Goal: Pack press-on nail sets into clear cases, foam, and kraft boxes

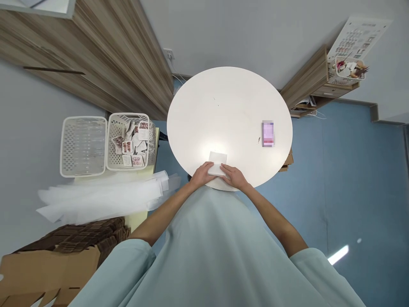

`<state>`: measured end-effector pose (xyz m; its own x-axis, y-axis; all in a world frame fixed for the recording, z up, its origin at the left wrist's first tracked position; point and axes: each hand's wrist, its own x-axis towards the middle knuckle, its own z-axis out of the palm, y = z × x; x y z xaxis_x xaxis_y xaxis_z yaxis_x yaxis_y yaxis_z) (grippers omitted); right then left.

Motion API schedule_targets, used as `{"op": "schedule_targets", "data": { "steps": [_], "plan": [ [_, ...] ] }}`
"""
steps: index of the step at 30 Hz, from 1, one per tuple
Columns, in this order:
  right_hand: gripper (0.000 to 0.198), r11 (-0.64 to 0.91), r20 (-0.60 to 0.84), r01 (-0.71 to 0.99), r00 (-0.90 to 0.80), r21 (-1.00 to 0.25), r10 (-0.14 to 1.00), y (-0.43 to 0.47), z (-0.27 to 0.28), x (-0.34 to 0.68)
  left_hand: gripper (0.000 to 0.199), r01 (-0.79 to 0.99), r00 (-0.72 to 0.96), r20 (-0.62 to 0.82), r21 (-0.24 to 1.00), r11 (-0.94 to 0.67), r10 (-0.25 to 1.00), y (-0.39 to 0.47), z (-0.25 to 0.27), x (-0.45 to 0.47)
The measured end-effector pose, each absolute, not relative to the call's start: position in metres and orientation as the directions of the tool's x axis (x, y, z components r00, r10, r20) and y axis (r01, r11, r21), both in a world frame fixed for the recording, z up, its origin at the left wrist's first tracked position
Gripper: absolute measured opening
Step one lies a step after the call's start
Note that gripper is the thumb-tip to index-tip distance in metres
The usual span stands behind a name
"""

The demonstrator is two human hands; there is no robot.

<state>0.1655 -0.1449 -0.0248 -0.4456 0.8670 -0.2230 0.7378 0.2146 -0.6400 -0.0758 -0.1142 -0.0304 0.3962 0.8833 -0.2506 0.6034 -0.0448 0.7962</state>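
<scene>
- White piece (218,163): located at the near edge of the worktop (223,102), directly in front of the wearer. Whether it is a pack, a stack or a folded sheet cannot be told.
- Left hand (201,175): fingers bent and gripping the piece at its left side, fingertips over the near left corner.
- Right hand (234,177): fingers bent and gripping the opposite side near the right corner. The hidden undersides do not show how firmly either grip presses.
- Position relative to fingers: the piece sits between the two sets of fingertips; its far half projects beyond them, uncovered.
- Reason for hold: a grip from both sides probably steadies the piece and squares its edges; the near-edge position suits short reach.
- Pixelated rectangular object (268,134): on the worktop, right of the hands and well apart, presumably set aside to free the working area.
- Basket of printed packets (128,114) and basket of clear items (83,175): side by side at the wearer's left, probably for access.
- Translucent white sheets (105,200): piled just beside the baskets.
- Brown cardboard (47,273): stacked nearest the wearer's left sleeve.
</scene>
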Motion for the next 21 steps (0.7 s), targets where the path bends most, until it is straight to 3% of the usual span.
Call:
{"op": "schedule_targets", "data": {
  "steps": [5, 9, 14, 16, 18, 21],
  "plan": [
    [0.041, 0.053, -0.271, 0.731, -0.318, -0.68, 0.909, -0.126, -0.02, 0.164, 0.029, 0.616, 0.276, -0.348, 0.78, 0.113, 0.896, -0.093, -0.026, -0.077],
    [0.037, -0.087, -0.307, 0.724, -0.178, -0.684, 0.935, -0.109, -0.026, 0.162, 0.03, 0.619, 0.152, -0.462, 0.733, 0.28, 0.874, -0.079, -0.028, -0.071],
    [0.026, -0.189, -0.347, 0.74, -0.063, -0.646, 0.936, -0.095, -0.036, 0.158, 0.023, 0.678, 0.063, -0.444, 0.676, 0.288, 0.894, -0.071, -0.033, -0.058],
    [0.032, -0.242, -0.357, 0.75, 0.009, -0.616, 0.934, -0.092, -0.036, 0.156, 0.019, 0.701, 0.042, -0.428, 0.657, 0.278, 0.903, -0.069, -0.034, -0.053],
    [0.05, -0.191, -0.309, 0.784, -0.002, -0.591, 0.951, -0.086, -0.033, 0.154, 0.017, 0.72, 0.054, -0.415, 0.647, 0.253, 0.908, -0.065, -0.034, -0.051],
    [0.057, 0.056, -0.228, 0.829, -0.217, -0.556, 0.949, -0.075, -0.027, 0.153, 0.017, 0.753, 0.095, -0.419, 0.624, 0.21, 0.903, -0.062, -0.032, -0.053]
  ]
}}
